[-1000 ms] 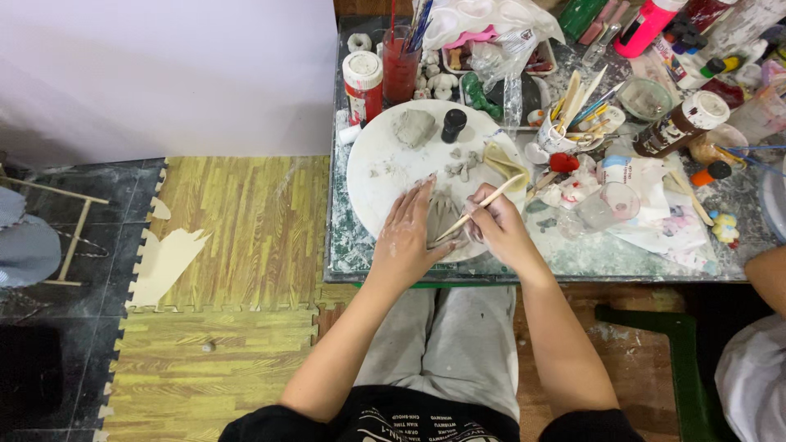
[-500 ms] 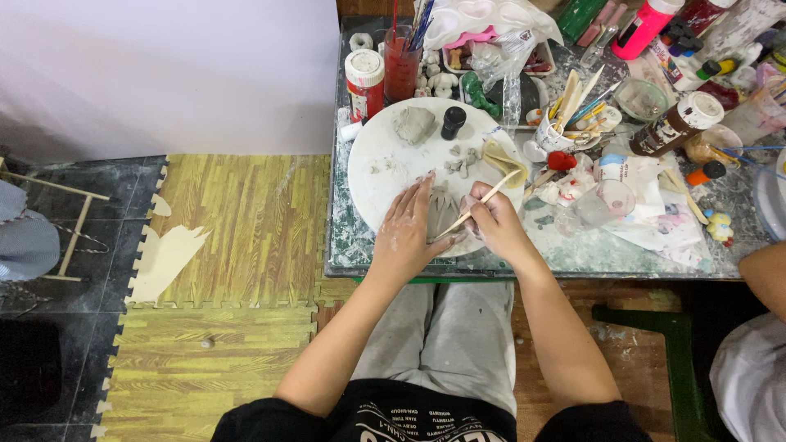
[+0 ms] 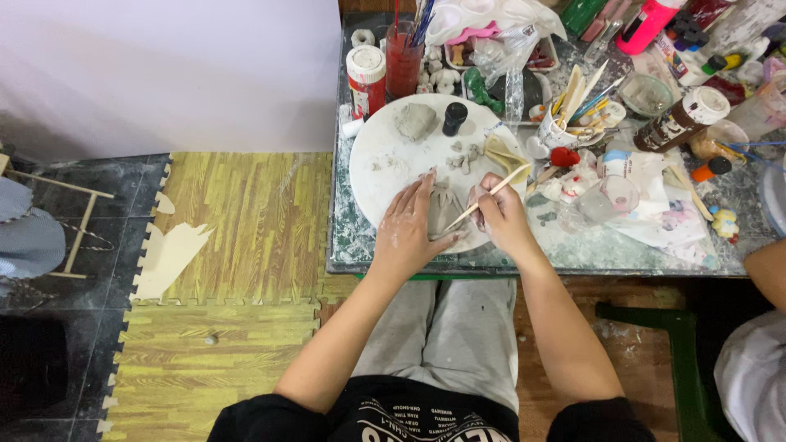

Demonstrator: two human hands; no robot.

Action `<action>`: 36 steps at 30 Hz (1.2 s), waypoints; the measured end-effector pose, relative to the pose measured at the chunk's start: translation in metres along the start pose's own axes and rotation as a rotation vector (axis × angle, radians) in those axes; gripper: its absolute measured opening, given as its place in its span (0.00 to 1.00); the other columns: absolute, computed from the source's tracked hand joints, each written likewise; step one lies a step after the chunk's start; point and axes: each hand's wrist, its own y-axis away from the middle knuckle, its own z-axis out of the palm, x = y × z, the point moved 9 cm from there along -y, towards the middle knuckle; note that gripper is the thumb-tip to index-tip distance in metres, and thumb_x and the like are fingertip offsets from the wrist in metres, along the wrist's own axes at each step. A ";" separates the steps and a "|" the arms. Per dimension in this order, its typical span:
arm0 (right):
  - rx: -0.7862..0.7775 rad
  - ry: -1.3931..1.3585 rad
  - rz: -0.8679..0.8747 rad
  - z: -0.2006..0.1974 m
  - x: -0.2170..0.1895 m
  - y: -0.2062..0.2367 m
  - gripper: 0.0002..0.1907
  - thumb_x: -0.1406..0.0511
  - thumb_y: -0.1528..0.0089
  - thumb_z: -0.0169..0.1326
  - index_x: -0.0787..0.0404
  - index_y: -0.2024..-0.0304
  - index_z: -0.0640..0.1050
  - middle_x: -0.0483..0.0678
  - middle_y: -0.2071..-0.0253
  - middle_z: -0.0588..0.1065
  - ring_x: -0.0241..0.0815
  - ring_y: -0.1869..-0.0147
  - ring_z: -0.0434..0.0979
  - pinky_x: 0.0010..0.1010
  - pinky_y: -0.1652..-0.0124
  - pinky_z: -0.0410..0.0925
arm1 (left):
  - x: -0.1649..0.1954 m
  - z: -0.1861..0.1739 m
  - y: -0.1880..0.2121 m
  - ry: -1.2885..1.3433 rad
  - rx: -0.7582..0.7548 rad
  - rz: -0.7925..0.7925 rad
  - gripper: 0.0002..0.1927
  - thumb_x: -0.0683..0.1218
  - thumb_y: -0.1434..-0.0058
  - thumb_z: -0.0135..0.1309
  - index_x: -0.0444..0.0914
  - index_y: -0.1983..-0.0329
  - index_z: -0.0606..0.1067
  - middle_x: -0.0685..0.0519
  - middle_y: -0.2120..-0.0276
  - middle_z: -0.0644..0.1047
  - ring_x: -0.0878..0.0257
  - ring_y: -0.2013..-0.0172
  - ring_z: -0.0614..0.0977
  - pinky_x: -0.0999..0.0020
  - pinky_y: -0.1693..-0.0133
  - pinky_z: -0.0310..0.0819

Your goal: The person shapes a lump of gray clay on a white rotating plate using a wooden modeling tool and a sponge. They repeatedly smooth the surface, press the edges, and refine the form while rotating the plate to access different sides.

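Note:
A small grey clay piece lies on the near part of a round white board. My left hand rests flat beside it, fingers touching its left side. My right hand grips a thin wooden modelling stick whose tip touches the clay. A lump of grey clay and a small black pot sit at the board's far side, with several small clay bits near the middle.
The green-edged table is crowded with paint bottles, a red jar of brushes, a cup of tools and a clear cup. Another person's arm shows at right. Foam floor mats lie left.
Both hands stay on the clay piece; the stick's angle has shifted slightly as my right hand works it. The view has drifted a little.

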 end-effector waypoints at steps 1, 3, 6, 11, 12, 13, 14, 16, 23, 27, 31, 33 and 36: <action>-0.008 0.019 0.018 0.000 0.002 0.001 0.08 0.71 0.31 0.40 0.61 0.66 0.66 0.44 0.74 0.69 0.28 0.77 0.64 0.22 0.79 0.56 | 0.000 0.001 0.000 -0.003 -0.004 -0.003 0.57 0.59 0.51 0.70 0.32 0.26 0.55 0.37 0.37 0.72 0.45 0.35 0.71 0.54 0.32 0.59; -0.026 0.057 0.047 0.002 0.005 0.000 0.09 0.71 0.30 0.41 0.62 0.67 0.65 0.44 0.74 0.68 0.28 0.77 0.62 0.23 0.79 0.55 | -0.001 0.001 0.000 -0.013 -0.008 -0.004 0.56 0.58 0.52 0.70 0.32 0.27 0.56 0.37 0.37 0.72 0.46 0.34 0.71 0.54 0.32 0.59; -0.070 0.067 0.041 0.007 0.003 -0.008 0.09 0.71 0.29 0.42 0.62 0.66 0.67 0.43 0.75 0.66 0.29 0.77 0.62 0.23 0.78 0.56 | 0.000 0.002 0.000 -0.027 -0.017 0.004 0.56 0.59 0.50 0.70 0.32 0.27 0.55 0.36 0.37 0.72 0.45 0.34 0.71 0.54 0.32 0.59; -0.032 -0.131 0.127 0.003 0.002 -0.023 0.05 0.68 0.31 0.41 0.58 0.64 0.66 0.43 0.76 0.68 0.30 0.81 0.61 0.22 0.82 0.53 | -0.001 0.002 -0.001 -0.032 -0.035 -0.008 0.56 0.58 0.52 0.69 0.31 0.27 0.56 0.35 0.37 0.72 0.44 0.35 0.71 0.54 0.33 0.58; -0.048 -0.183 0.124 0.004 0.000 -0.024 0.05 0.68 0.31 0.40 0.57 0.63 0.65 0.42 0.74 0.69 0.29 0.79 0.62 0.22 0.81 0.53 | -0.001 0.001 -0.001 -0.037 -0.039 -0.007 0.55 0.59 0.51 0.69 0.32 0.27 0.56 0.36 0.37 0.72 0.44 0.35 0.71 0.54 0.33 0.58; -0.083 -0.143 0.106 0.005 -0.001 -0.025 0.06 0.68 0.30 0.41 0.58 0.64 0.65 0.43 0.73 0.68 0.29 0.79 0.62 0.22 0.81 0.53 | -0.001 0.000 -0.001 -0.033 -0.032 -0.001 0.55 0.59 0.51 0.69 0.31 0.27 0.56 0.35 0.37 0.72 0.44 0.35 0.71 0.54 0.33 0.59; -0.118 -0.103 0.089 0.007 -0.004 -0.024 0.07 0.69 0.30 0.41 0.59 0.65 0.65 0.43 0.73 0.68 0.29 0.78 0.61 0.22 0.81 0.53 | -0.001 -0.001 -0.001 -0.029 -0.026 0.005 0.55 0.59 0.51 0.69 0.31 0.27 0.56 0.35 0.37 0.72 0.44 0.35 0.71 0.54 0.32 0.59; -0.152 -0.040 0.077 0.008 -0.004 -0.022 0.09 0.69 0.30 0.42 0.60 0.66 0.65 0.43 0.73 0.67 0.29 0.79 0.60 0.23 0.81 0.53 | -0.001 -0.002 -0.001 -0.021 -0.016 0.002 0.54 0.59 0.50 0.69 0.31 0.27 0.57 0.35 0.37 0.72 0.45 0.35 0.71 0.55 0.32 0.59; -0.192 0.066 0.087 0.007 0.000 -0.022 0.09 0.70 0.30 0.42 0.61 0.68 0.67 0.44 0.76 0.67 0.29 0.79 0.61 0.24 0.81 0.55 | -0.001 -0.005 -0.003 -0.013 -0.015 -0.013 0.54 0.58 0.52 0.69 0.31 0.28 0.59 0.36 0.39 0.73 0.45 0.36 0.73 0.55 0.33 0.60; -0.167 -0.012 0.111 0.007 0.000 -0.023 0.08 0.69 0.30 0.43 0.61 0.65 0.67 0.43 0.75 0.67 0.29 0.78 0.64 0.23 0.80 0.56 | 0.002 -0.007 -0.003 -0.024 -0.011 -0.007 0.53 0.58 0.52 0.69 0.31 0.28 0.59 0.36 0.39 0.73 0.45 0.36 0.73 0.55 0.33 0.60; -0.098 -0.083 0.117 0.004 0.001 -0.018 0.06 0.69 0.31 0.43 0.60 0.65 0.66 0.44 0.73 0.70 0.29 0.78 0.66 0.22 0.81 0.56 | 0.004 -0.010 -0.003 -0.016 0.014 0.015 0.52 0.58 0.51 0.68 0.31 0.28 0.59 0.37 0.38 0.73 0.46 0.35 0.72 0.55 0.32 0.59; -0.077 -0.073 0.098 0.003 0.001 -0.014 0.08 0.68 0.29 0.44 0.59 0.65 0.68 0.45 0.75 0.70 0.29 0.79 0.67 0.22 0.81 0.57 | 0.004 -0.011 -0.003 -0.018 0.018 0.014 0.51 0.57 0.51 0.68 0.31 0.29 0.59 0.37 0.38 0.73 0.47 0.35 0.72 0.54 0.32 0.58; -0.067 -0.048 -0.018 0.003 -0.006 -0.012 0.10 0.67 0.27 0.44 0.60 0.66 0.68 0.45 0.72 0.71 0.29 0.77 0.67 0.22 0.78 0.60 | 0.005 -0.010 -0.003 -0.034 0.002 0.024 0.52 0.57 0.51 0.67 0.30 0.29 0.59 0.37 0.38 0.73 0.47 0.35 0.72 0.54 0.32 0.57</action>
